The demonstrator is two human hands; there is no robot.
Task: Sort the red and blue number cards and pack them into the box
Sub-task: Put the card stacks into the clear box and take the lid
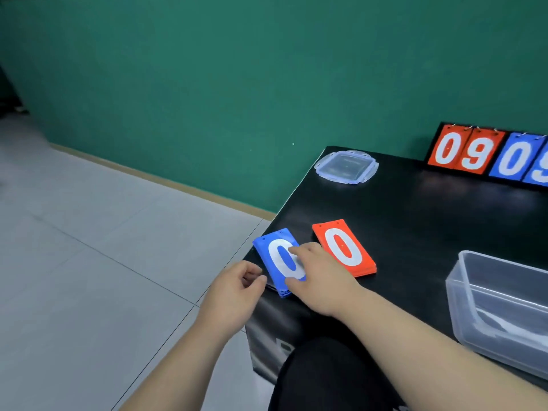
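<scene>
In the head view, a stack of blue rectangular number cards (274, 250), topped by a white zero, was seen at the near left corner of a black table (430, 215), its near end reaching the table's edge. The right hand (321, 277) was laid on the right side of that blue stack, with a forefinger stretched across the zero and the thumb set on the near part of the top card. Whether the cards were actually clasped or merely touched could not be told. The left hand (237, 289) was held just left of the blue stack, off the table's edge, with its fingers loosely curled and nothing held in them.

A stack of red rectangular number cards (345, 247), also showing a white zero, was placed just right of the blue stack, apart from it. A clear plastic box (474, 295) stood well to the right of the blue stack. Its clear flat lid (345, 167) was laid beyond the blue stack, at the table's far corner. A black flip scoreboard with red and blue digits (486, 152) stood farther back and to the right.
</scene>
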